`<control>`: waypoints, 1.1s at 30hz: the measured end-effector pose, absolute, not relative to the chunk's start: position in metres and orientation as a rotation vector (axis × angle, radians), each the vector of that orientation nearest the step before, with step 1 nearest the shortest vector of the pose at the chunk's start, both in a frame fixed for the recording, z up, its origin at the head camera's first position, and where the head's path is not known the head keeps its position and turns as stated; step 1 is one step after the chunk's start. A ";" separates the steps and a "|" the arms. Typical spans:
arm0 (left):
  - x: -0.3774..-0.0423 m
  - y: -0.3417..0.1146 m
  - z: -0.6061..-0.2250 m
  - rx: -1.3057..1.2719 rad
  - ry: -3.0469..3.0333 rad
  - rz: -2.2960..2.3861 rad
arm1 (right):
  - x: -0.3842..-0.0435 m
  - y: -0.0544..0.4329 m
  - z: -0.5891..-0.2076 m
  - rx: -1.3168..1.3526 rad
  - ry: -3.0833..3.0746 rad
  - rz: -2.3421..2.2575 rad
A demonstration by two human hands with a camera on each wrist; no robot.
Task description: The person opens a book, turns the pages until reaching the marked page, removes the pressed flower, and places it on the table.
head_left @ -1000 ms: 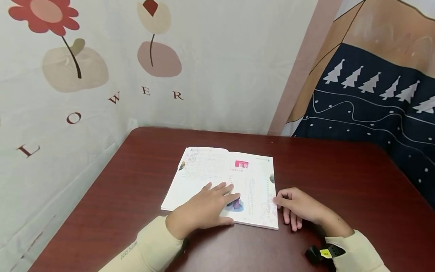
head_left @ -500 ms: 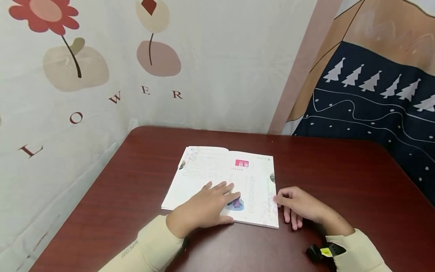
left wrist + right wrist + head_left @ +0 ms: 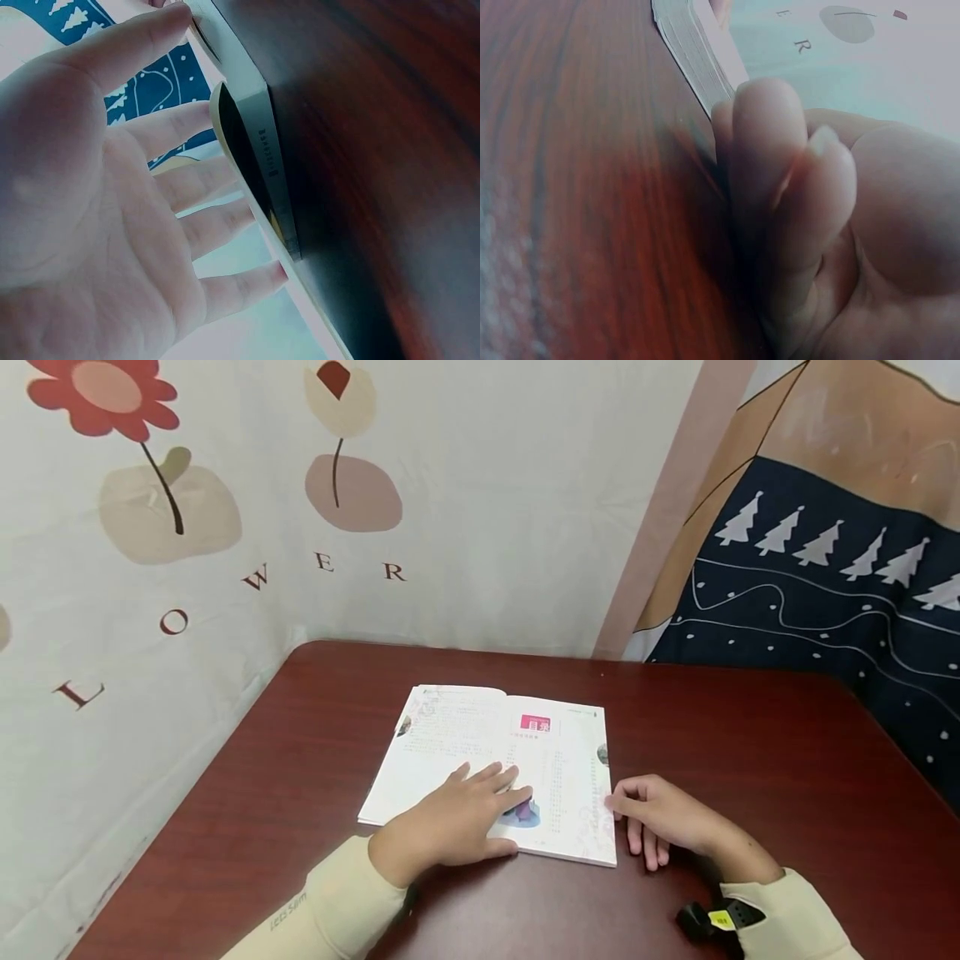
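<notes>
An open book (image 3: 573,756) lies on the table, printed text on both pages and a pink title box at the top of its right page. Fingers spread, my left hand (image 3: 453,818) rests on the lower middle of the pages, partly covering a blue and purple picture. In the left wrist view its fingertips meet the book (image 3: 262,124), whose lower edge shows a dark gap between page layers. At the book's right edge my right hand (image 3: 663,814) pinches the margin with curled fingers. The right wrist view shows those fingers close by the page block (image 3: 690,45).
The table (image 3: 712,727) is dark reddish wood with rounded far corners. Behind it hangs a pale cloth (image 3: 510,527) with flowers and letters, and a dark blue cloth (image 3: 802,593) with white trees. A black wrist device (image 3: 697,920) sits at the right cuff.
</notes>
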State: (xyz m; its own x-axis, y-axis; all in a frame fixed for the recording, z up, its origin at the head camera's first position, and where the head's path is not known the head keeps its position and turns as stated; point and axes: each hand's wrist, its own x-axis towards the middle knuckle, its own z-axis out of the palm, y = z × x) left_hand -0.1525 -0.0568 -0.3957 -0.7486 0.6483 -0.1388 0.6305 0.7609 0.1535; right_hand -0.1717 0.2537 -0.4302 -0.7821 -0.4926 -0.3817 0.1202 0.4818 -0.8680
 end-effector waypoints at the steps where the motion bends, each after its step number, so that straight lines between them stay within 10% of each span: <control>1: -0.152 -0.057 -0.396 1.017 2.772 0.144 | -0.172 0.254 -0.430 -0.308 2.120 -1.307; 33: -0.149 -0.056 -0.397 1.008 2.761 0.142 | -0.170 0.257 -0.434 -0.273 2.020 -1.423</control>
